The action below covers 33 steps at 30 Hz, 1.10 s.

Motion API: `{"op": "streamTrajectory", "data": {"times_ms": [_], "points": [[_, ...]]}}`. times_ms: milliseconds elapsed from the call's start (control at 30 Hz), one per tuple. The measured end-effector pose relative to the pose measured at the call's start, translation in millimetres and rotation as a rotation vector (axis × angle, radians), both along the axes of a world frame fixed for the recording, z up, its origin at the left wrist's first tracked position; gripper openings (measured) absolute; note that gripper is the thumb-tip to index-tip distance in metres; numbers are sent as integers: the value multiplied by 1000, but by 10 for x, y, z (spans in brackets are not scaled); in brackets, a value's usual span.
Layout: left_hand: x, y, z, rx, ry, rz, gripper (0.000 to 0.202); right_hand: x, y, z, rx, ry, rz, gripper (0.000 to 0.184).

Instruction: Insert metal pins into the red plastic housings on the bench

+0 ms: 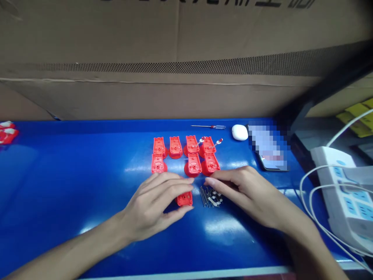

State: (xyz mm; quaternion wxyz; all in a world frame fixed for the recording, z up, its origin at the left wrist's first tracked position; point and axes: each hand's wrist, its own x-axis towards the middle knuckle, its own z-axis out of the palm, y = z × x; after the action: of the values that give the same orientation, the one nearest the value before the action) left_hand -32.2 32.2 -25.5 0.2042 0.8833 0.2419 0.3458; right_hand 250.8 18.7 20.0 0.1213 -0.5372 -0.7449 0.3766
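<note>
My left hand [159,200] curls over a small red plastic part [184,199] on the blue table [72,182], thumb and fingers closed around it. My right hand [239,186] lies just right of it, fingers together over a little pile of thin metal pins and white bits [210,195]; whether it grips any is hidden. Beyond both hands several more red plastic parts [186,155] stand in two rows, two of them with small pins sticking out.
A thin screwdriver [208,126], a white earbud case [239,132] and a phone [269,153] lie at the back right. A white power strip [349,194] with cables sits at right. More red parts [8,132] at far left. A cardboard wall [175,58] rises behind.
</note>
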Motion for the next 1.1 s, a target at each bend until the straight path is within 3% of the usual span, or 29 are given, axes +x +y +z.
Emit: {"op": "streamTrajectory", "data": {"times_ms": [367,633,900,1000,1100], "points": [[7,64,-28,156,20,237,43,-14,-28,39,18,13,-30,48],[34,123,-81,202,40,256,44,-13,-47,44,115,76,-34,50],[30,154,-105,190,107,260,44,-46,-80,-49,365,180,-202,21],[26,145,-103,188,134,261,42,-87,-82,-60,449,168,-186,26],[34,144,-98,187,148,266,38,-138,-88,-80,406,158,-166,42]]}}
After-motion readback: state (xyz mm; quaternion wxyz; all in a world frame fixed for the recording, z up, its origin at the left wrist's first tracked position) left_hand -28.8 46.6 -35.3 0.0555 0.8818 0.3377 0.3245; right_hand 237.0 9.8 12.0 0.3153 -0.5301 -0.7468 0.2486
